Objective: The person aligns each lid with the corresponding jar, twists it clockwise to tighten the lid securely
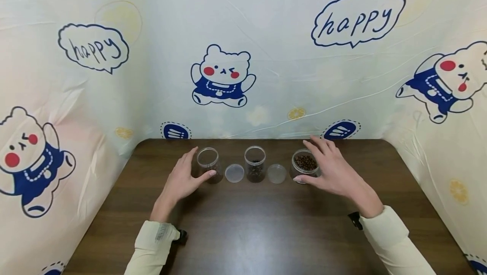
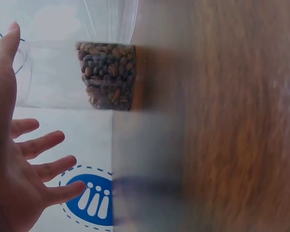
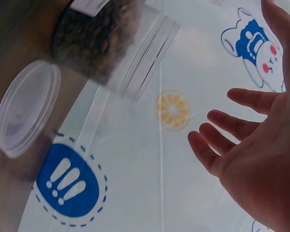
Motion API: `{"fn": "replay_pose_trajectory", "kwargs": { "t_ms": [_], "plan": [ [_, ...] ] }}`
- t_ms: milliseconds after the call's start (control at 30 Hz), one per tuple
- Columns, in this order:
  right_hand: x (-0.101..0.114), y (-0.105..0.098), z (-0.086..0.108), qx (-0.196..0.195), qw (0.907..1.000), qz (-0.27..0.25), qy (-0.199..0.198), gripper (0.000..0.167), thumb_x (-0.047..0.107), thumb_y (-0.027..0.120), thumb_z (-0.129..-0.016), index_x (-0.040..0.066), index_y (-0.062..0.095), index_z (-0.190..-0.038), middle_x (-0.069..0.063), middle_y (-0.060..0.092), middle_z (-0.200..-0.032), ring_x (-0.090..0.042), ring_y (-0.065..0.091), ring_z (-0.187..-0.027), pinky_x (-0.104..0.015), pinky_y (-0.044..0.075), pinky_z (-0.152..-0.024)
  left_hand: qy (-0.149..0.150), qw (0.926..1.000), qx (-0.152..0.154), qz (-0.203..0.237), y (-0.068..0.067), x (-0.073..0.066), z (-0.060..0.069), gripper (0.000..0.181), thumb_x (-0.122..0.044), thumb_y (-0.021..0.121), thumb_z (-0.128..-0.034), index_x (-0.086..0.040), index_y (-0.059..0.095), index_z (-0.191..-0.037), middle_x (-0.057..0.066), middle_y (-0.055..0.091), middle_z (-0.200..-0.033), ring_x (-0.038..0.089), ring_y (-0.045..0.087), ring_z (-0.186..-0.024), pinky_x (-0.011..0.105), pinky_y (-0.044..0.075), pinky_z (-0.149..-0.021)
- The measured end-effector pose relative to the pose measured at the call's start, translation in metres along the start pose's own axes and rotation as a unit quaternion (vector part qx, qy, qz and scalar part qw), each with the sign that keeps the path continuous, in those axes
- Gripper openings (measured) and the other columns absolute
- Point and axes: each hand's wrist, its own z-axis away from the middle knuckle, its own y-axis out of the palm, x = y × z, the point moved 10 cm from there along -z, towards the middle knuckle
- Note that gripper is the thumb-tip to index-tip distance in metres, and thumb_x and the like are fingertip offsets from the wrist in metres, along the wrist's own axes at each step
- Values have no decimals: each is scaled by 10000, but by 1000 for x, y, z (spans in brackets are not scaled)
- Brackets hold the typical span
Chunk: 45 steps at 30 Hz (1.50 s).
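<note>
Three clear jars stand in a row on the brown table, their mouths uncovered. My left hand (image 1: 186, 178) is spread beside the left jar (image 1: 207, 156), thumb in front of it. In the left wrist view that hand (image 2: 19, 159) shows parted fingers, and coffee beans (image 2: 108, 75) fill the lower part of a jar. My right hand (image 1: 335, 169) is spread around the side of the right jar (image 1: 306, 169), which is fuller of beans. A gap separates the right fingers (image 3: 217, 140) from this jar in the right wrist view. The middle jar (image 1: 255, 165) holds fewer beans.
Between the jars lie two translucent round lids: one left (image 1: 234, 173), one right (image 1: 277, 173). A printed curtain (image 1: 281, 68) hangs behind the table's far edge (image 1: 228, 140). Brown tabletop (image 1: 243, 224) spreads out in front of the jars.
</note>
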Motion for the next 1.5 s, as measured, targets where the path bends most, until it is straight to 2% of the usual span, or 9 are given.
{"fn": "replay_pose_trajectory", "kwargs": {
  "t_ms": [233,633,833,1000,1267,1500],
  "plan": [
    [28,-5,-4,-529,9970,-54,-565,837,551,871,-814,42,616,-1428,-193,522,-1536,-401,482,-1382,-586,484,-1089,-44,9997,-45,256,4,-1,0,1195,-795,721,-811,-138,219,-1674,206,383,-1662,444,389,-1525,718,375,-1165],
    [70,6,-10,-800,9901,-151,-1143,584,404,870,-862,42,706,-1289,-129,679,-1337,-297,657,-1242,-479,562,-1033,-132,9959,-229,870,10,-5,-3,1226,-762,796,-762,-184,218,-1675,179,361,-1677,418,420,-1507,688,391,-1172],
    [86,15,-14,-657,9900,-392,-1184,499,342,838,-907,57,699,-1293,-118,694,-1316,-269,687,-1205,-452,582,-1003,-61,9928,-328,1154,13,-10,-6,1197,-680,844,-775,-155,241,-1665,195,428,-1622,412,473,-1461,661,420,-1161],
    [103,21,-17,-650,9864,-588,-1388,460,318,827,-922,55,700,-1279,-124,710,-1294,-256,694,-1202,-420,589,-1006,-69,9913,-316,1276,17,-10,-6,1171,-637,855,-791,-147,246,-1663,194,445,-1610,414,473,-1461,658,421,-1158],
    [122,35,-22,-676,9817,-853,-1563,454,296,834,-919,38,705,-1269,-126,723,-1275,-247,704,-1195,-400,591,-1005,-88,9892,-425,1403,20,-7,-4,1161,-610,872,-788,-149,258,-1659,188,475,-1592,400,482,-1457,644,420,-1160],
    [134,55,-28,-379,9850,-825,-1469,495,340,793,-953,62,669,-1343,-112,699,-1351,-247,677,-1262,-407,568,-1050,-129,9866,-516,1545,22,-6,-1,1154,-592,893,-771,-168,275,-1650,186,514,-1547,396,538,-1403,623,458,-1134]
  ]
}}
